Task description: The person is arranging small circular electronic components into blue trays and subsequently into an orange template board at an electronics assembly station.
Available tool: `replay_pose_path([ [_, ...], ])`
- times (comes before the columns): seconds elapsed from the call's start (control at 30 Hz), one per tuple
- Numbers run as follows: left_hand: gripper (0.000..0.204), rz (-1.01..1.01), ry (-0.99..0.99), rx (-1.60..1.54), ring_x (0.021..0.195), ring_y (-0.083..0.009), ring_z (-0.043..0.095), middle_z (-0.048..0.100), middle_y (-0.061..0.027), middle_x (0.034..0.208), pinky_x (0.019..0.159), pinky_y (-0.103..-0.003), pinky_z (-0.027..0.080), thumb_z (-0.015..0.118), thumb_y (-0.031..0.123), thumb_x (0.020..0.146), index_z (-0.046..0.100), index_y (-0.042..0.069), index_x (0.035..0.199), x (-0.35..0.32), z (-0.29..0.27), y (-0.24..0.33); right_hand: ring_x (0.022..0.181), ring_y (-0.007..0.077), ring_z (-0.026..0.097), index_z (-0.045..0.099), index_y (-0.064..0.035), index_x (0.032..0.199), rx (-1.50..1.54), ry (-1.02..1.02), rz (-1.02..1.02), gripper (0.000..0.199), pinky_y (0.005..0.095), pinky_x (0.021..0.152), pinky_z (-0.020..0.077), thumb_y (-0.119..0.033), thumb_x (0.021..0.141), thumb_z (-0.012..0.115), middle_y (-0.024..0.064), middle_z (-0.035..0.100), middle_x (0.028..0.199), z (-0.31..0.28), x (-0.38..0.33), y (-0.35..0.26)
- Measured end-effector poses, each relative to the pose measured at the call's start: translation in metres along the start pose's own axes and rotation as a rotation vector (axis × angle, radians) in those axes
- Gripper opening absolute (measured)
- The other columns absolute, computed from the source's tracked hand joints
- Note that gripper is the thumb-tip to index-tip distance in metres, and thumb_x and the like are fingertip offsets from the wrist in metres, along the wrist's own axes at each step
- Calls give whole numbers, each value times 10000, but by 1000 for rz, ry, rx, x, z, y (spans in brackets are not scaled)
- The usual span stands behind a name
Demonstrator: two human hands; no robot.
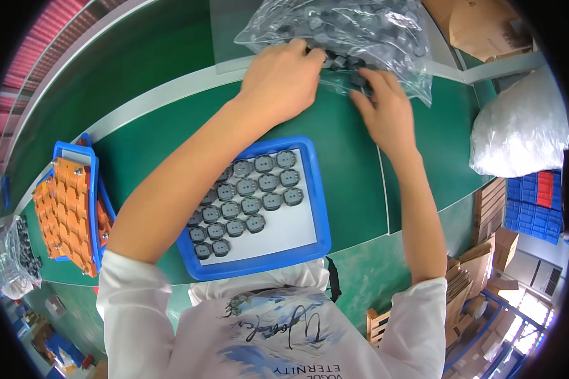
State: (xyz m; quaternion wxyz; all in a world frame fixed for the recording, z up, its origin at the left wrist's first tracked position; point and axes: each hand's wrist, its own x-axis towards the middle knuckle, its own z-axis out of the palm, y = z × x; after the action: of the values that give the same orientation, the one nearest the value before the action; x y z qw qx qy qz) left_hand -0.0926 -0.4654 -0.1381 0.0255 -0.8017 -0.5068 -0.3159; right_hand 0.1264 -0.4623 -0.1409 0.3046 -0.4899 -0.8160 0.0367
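A clear plastic bag (360, 31) full of small dark grey round parts lies at the far side of the green table. My left hand (281, 79) reaches into the bag's open mouth, fingers curled among the parts. My right hand (385, 104) rests at the bag's lower edge, fingertips pinching on dark parts (360, 79) there. Nearer to me sits a blue tray (313, 189) with a white floor. Several of the same grey parts (253, 196) stand in rows in its left half. My left forearm crosses over the tray's left corner.
At the left stand blue trays with an orange jig (66, 211) on top. A small bag of dark parts (16, 252) lies beyond it. A white plastic sack (521, 129), blue crates (537, 202) and cardboard boxes (480, 25) are at the right.
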Motion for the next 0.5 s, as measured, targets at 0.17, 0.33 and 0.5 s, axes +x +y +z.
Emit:
replay_pose_path([
  [0.17, 298, -30, -89, 152, 890, -384, 704, 672, -174, 994, 773, -484, 573, 694, 62, 782, 691, 69, 1080, 29, 27, 4, 777, 335, 660, 684, -39, 1081, -82, -124, 107, 244, 408, 702, 535, -150, 874, 750, 131, 646, 968, 16, 6, -3],
  [0.33, 309, -159, -154, 107, 905, -396, 695, 664, -157, 1038, 769, -487, 574, 679, 36, 795, 676, 84, 1099, 22, 8, 2, 781, 341, 670, 685, -33, 1083, 28, 52, 130, 348, 441, 691, 530, -292, 870, 780, 132, 661, 868, 21, 0, -11],
  [0.5, 172, -170, -177, -280, 773, -249, 659, 673, -99, 892, 684, -358, 520, 702, 73, 859, 665, 37, 1024, -30, -91, 7, 802, 367, 696, 676, -64, 1082, -151, -53, 212, 395, 469, 704, 537, -399, 889, 753, 152, 703, 852, 34, 21, -20],
])
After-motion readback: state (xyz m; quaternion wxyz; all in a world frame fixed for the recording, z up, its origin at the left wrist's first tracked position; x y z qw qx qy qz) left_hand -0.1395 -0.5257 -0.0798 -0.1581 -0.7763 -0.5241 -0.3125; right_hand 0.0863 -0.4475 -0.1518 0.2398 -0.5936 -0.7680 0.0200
